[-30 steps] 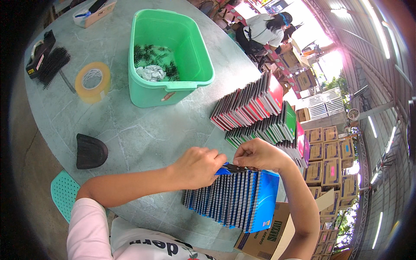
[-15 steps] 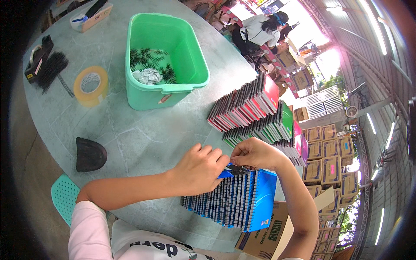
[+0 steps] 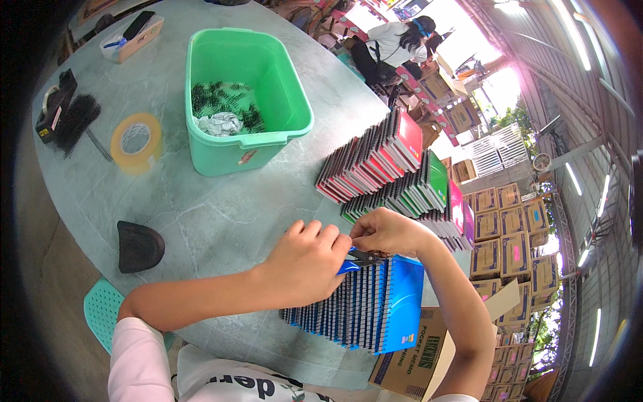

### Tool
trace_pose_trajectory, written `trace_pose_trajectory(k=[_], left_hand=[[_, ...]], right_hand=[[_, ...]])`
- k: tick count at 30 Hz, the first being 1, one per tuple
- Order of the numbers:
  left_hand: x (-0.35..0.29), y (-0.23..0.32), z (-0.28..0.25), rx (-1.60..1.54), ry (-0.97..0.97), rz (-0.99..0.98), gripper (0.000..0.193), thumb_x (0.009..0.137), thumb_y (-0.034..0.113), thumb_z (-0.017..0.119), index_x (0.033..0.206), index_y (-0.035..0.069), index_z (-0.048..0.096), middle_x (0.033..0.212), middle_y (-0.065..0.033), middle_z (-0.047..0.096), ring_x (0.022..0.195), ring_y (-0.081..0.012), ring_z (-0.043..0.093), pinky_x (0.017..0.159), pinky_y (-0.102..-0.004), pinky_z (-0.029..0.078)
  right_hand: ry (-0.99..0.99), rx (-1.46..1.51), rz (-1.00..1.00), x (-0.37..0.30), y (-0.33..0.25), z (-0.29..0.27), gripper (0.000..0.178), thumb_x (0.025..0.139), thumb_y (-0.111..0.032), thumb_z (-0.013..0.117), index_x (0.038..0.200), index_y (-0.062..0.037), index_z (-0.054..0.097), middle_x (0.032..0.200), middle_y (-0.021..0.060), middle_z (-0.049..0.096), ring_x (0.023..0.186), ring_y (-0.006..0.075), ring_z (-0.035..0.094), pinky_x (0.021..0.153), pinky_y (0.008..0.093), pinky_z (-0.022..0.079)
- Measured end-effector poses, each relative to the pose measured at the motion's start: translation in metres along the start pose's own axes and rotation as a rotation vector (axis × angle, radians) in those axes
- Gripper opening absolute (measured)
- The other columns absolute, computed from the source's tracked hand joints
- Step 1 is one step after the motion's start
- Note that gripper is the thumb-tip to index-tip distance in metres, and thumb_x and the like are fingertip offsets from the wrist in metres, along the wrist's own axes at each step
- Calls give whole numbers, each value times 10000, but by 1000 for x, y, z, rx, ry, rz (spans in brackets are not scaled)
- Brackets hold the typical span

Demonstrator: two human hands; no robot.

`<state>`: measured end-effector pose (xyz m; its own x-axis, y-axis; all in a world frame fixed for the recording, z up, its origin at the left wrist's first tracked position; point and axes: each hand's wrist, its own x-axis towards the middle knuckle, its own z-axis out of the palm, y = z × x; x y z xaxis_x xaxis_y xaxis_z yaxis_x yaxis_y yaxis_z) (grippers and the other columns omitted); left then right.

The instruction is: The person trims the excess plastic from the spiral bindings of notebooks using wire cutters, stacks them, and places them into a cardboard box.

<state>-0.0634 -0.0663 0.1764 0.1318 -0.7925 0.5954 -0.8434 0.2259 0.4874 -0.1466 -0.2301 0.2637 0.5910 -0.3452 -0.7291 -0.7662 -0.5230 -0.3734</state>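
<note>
My left hand (image 3: 308,258) is wrapped around blue-handled pliers (image 3: 349,266), their dark jaws lying over the far end of a stack of blue spiral notebooks (image 3: 403,305). Beside the jaws, my right hand (image 3: 388,233) has its thumb and fingers pinched together at the black coil bindings. What sits between those fingertips is too small and hidden to make out. The blue notebooks lie with their coils toward the left, directly below both hands.
Beyond my hands stand red notebooks (image 3: 406,142), green notebooks (image 3: 435,179) and pink ones (image 3: 455,208). A green bin (image 3: 248,144) holds black coil pieces and crumpled wrap. Leftward are a tape roll (image 3: 136,139), loose coils (image 3: 79,120) and a black pad (image 3: 140,246). A carton (image 3: 408,358) sits near right.
The view has shifted slightly, so the bin and notebook stacks appear a little further left. Both hands keep nearly the same hold at the blue notebooks' coils.
</note>
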Motion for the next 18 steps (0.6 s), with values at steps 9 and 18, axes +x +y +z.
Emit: trace_pose_trajectory(k=[9,18], left_hand=[[12,16,-3,264,-56,-1,300,651,182,655,881,11,564,797,-104,532,751,-237,522,669,-356,399],[25,23,-13,404,-126,90,143,669,130,582,782,49,549,687,-63,531,638,-194,534,579,-305,409]], right_hand=[[8,-68,-20,1,0,-1,202,735,-65,596,902,40,644,728,71,630,649,106,539,600,277,453],[47,-151,-129,3,5,0,253,741,-141,601,924,21,665,746,138,648,683,162,580,632,311,456]])
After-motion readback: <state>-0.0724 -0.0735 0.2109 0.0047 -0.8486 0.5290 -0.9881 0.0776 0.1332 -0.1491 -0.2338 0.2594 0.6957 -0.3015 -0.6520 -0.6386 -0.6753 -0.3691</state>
